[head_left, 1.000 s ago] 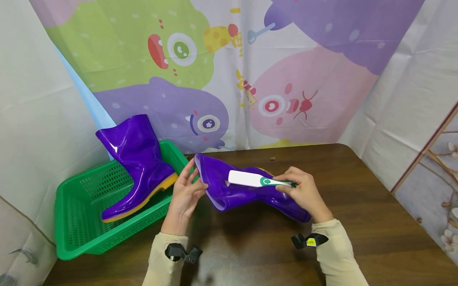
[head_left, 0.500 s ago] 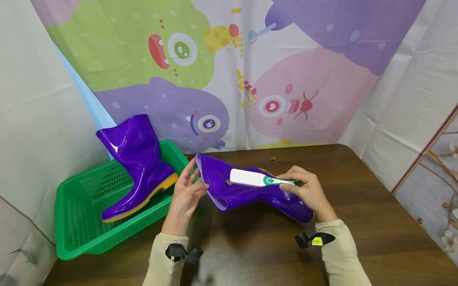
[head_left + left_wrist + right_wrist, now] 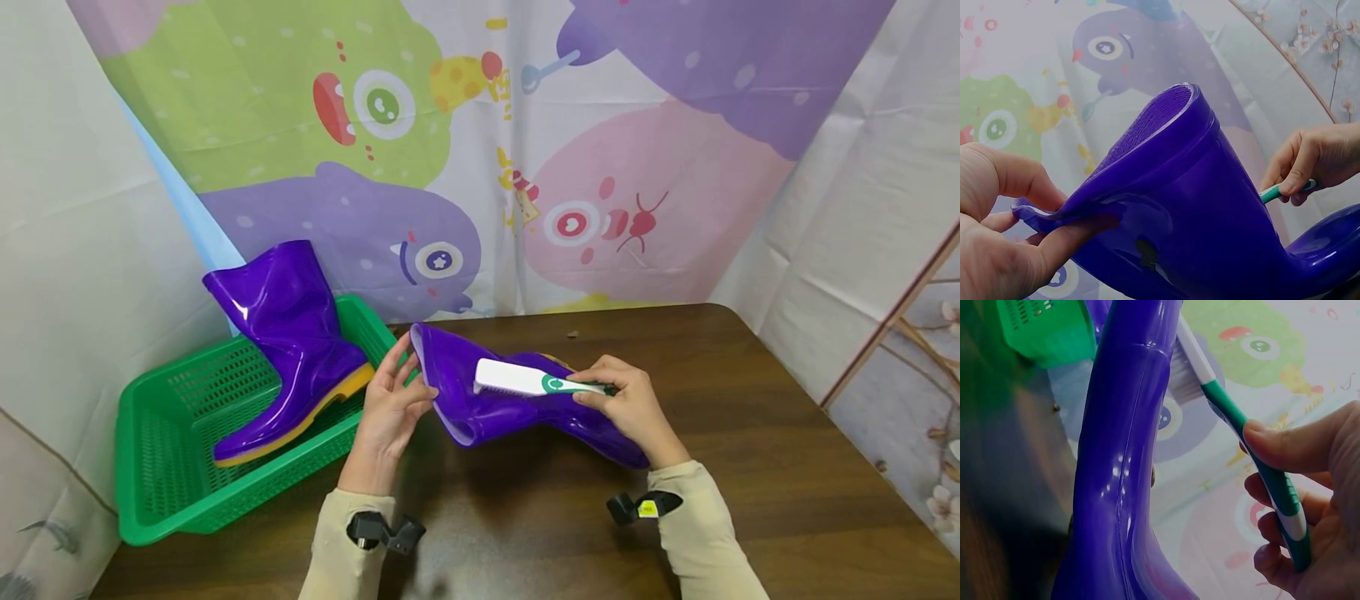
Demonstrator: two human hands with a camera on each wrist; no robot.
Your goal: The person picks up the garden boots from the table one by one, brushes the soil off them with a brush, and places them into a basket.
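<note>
A purple rain boot [image 3: 487, 417] lies tilted on its side above the table, its opening toward the left. My left hand [image 3: 388, 417] pinches the rim of its shaft between thumb and fingers, as the left wrist view also shows. A dark smudge [image 3: 1146, 253] marks the shaft there. In my right hand [image 3: 628, 404] is a scrub brush [image 3: 513, 378] with a white head and a green-and-white handle. Its bristles [image 3: 1184, 378] face the shaft and seem to touch it. The right wrist view shows thumb and fingers wrapped around the handle.
A green plastic basket [image 3: 202, 521] stands at the left, and a second purple boot with a yellow sole [image 3: 281, 333] rests in it. Small brown crumbs [image 3: 572, 334] lie near the back of the wooden table [image 3: 780, 467]. A cartoon-printed curtain [image 3: 480, 167] hangs behind.
The brush moved slightly right along the shaft, baring a brown spot, then back left, its head now over that spot. My left hand and the boot have hardly moved.
</note>
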